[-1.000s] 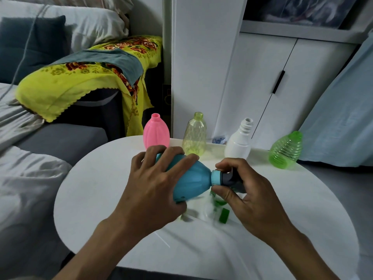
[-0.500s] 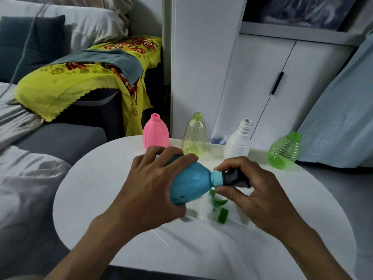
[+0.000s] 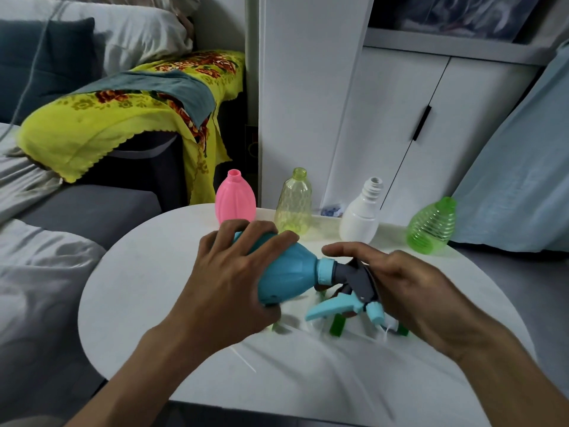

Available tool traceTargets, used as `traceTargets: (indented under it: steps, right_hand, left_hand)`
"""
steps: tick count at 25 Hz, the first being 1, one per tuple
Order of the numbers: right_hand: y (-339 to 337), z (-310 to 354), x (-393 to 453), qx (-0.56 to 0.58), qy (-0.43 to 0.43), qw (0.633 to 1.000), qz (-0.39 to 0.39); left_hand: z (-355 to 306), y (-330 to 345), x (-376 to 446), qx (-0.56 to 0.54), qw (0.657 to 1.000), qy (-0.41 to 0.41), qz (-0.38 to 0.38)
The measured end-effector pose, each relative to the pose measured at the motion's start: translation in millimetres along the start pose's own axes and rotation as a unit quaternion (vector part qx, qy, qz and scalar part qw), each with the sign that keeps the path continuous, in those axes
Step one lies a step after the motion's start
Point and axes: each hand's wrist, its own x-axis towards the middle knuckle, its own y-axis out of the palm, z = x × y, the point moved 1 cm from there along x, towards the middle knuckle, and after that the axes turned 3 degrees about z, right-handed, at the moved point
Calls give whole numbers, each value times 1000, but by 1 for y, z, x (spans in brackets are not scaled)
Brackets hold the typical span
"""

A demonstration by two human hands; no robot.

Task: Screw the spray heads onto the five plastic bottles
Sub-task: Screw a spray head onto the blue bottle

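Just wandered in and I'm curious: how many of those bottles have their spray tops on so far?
None looks finished yet. In hand: the left hand grips the blue bottle while the right hand works its spray head at the neck. Left: the pink bottle, yellow bottle, white bottle and green bottle, all with bare necks.

Blue bottle [image 3: 286,274]: opaque, bulb-shaped, lying sideways at table centre, neck pointing to 3 o'clock
Spray head [image 3: 351,285]: grey body, light blue collar, trigger and nozzle, seated on the blue bottle's neck
Pink bottle [image 3: 235,198]: upright, uncapped, at 11 o'clock
Yellow-green clear bottle [image 3: 294,203]: upright, uncapped, at 12 o'clock
White bottle [image 3: 361,215]: upright, threaded neck bare, at 1 o'clock
Green ribbed bottle [image 3: 432,226]: clear, tilted, at 2 o'clock
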Motion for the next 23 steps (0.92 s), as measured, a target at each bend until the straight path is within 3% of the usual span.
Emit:
traceTargets:
  steps: [2,8,10,13,17,20,23]
  right_hand:
    - [-10,1,-4,12,17,997,70]
    - [-12,-2,-14,14,2,989,146]
    - [-6,1,-15,-47,3,994,94]
    - [9,4,-11,-170,88,981,15]
    - [26,-11,1,-146,113,981,-66]
    - [31,-13,5,34,137,989,-52]
    - [25,2,0,-11,148,989,20]
  left_hand:
    - [1,-1,0,-27,1000,6,12]
    - [1,-5,0,-74,997,10,31]
    - [2,-6,1,-68,997,12,28]
    - [3,-5,0,-18,1000,13,4]
    - [3,4,-2,96,993,41,-58]
    - [0,8,-1,118,989,37,-85]
    - [-1,4,3,58,995,-30,-80]
